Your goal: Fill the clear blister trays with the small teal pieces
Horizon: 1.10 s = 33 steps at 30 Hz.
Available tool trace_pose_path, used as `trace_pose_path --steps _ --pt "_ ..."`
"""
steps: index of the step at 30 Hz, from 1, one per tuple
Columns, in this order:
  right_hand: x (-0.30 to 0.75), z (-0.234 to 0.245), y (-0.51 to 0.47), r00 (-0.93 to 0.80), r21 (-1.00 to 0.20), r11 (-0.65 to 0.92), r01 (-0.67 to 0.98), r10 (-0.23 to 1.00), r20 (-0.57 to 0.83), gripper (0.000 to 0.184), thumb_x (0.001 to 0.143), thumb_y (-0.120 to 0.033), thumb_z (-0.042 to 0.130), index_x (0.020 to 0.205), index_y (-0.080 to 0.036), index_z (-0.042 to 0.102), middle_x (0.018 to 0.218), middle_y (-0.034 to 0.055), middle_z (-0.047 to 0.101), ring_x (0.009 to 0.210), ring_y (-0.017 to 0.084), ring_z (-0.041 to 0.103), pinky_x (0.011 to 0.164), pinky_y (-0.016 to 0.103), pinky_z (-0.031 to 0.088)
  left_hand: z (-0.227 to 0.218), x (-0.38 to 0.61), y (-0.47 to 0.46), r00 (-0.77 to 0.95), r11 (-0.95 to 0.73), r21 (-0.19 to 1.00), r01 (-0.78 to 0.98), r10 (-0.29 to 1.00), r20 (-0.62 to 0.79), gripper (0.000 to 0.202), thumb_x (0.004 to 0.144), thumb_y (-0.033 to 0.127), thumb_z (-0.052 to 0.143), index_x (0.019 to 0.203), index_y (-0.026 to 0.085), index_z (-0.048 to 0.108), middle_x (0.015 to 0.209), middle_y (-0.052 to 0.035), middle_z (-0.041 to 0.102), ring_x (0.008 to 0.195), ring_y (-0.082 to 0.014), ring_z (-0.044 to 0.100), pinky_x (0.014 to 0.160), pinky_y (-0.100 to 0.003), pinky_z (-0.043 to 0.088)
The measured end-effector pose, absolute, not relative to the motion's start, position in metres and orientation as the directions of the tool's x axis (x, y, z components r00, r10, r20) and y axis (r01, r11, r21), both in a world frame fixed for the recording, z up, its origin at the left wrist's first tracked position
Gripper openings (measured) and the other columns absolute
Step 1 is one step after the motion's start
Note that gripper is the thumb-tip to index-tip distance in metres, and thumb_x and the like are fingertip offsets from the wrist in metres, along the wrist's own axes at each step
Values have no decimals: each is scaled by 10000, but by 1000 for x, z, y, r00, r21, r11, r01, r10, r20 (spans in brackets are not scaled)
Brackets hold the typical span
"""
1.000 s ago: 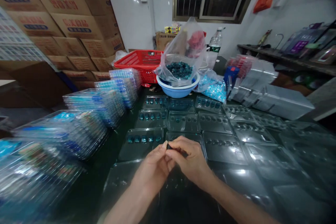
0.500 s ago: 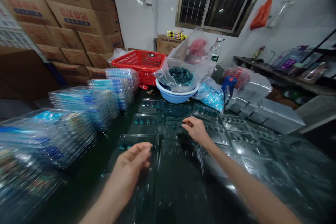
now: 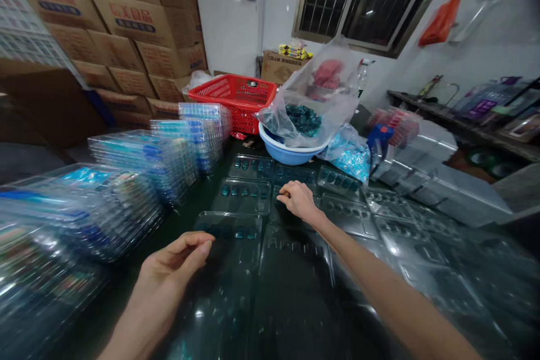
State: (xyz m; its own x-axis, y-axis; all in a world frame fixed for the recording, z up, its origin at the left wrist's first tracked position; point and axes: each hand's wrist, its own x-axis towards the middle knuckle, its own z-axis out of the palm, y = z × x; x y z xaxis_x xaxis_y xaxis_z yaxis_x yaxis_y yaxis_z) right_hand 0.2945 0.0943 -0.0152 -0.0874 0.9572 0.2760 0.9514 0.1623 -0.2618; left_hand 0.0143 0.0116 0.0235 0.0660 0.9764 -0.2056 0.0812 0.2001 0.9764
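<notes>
Low over the dark table, my left hand (image 3: 175, 270) has thumb and forefinger tips pressed together; anything between them is hidden. It is beside the near edge of a clear plastic tray (image 3: 230, 217) with small dark teal pieces (image 3: 244, 233) in its row of hollows. My right hand (image 3: 298, 201) is pinched over the middle tray (image 3: 276, 215), its fingertips down at the row, and I cannot make out what they hold. To the left of it, another tray (image 3: 219, 205) carries a row of teal pieces (image 3: 240, 191).
A blue basin (image 3: 291, 154) holds an open plastic bag of teal pieces (image 3: 304, 120). A bag of bright blue pieces (image 3: 350, 154) lies beside it. Behind stands a red basket (image 3: 242, 95). Stacked packed trays (image 3: 143, 160) line the left; clear trays (image 3: 354, 214) spread right.
My right hand has shifted left over the middle tray. My left hand has drawn back left and down from the near tray, uncovering more of its teal pieces. The view has turned slightly left.
</notes>
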Motion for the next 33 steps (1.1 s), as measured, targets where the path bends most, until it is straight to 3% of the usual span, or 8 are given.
trace_pose_path --steps 13,21,26,29,33 --pt "294 -2 99 -326 -91 337 937 939 112 156 808 -254 523 841 -204 667 838 48 620 823 174 485 701 273 302 21 -6 6 55 28 956 291 997 -46 188 724 356 589 868 236 595 886 23 585 840 -144 502 685 -172 368" --pt "290 -7 101 -371 -38 374 927 925 79 130 797 -244 535 778 -164 634 809 71 587 824 195 463 691 290 297 28 11 12 185 -179 903 391 976 113 157 755 312 545 859 199 579 864 -16 572 747 -146 539 635 -217 406" --pt "283 -6 91 -367 -11 371 929 923 116 107 789 -216 544 834 -143 608 857 97 559 873 217 433 726 317 285 37 47 40 338 -431 742 514 897 286 166 769 257 499 894 179 577 827 -29 595 712 -148 564 620 -240 444" --pt "288 -1 90 -390 -21 395 918 913 120 171 745 -204 595 909 -153 603 855 82 571 850 205 447 715 302 293 38 69 68 453 -518 607 602 848 275 180 774 226 475 903 174 590 762 -18 620 668 -142 572 620 -247 449" --pt "302 7 90 -379 -59 389 919 915 138 347 731 -183 603 1073 -187 545 888 48 594 837 176 466 704 271 299 34 95 104 525 -558 535 634 819 233 161 771 196 489 865 169 617 754 -22 639 689 -152 584 652 -266 450"
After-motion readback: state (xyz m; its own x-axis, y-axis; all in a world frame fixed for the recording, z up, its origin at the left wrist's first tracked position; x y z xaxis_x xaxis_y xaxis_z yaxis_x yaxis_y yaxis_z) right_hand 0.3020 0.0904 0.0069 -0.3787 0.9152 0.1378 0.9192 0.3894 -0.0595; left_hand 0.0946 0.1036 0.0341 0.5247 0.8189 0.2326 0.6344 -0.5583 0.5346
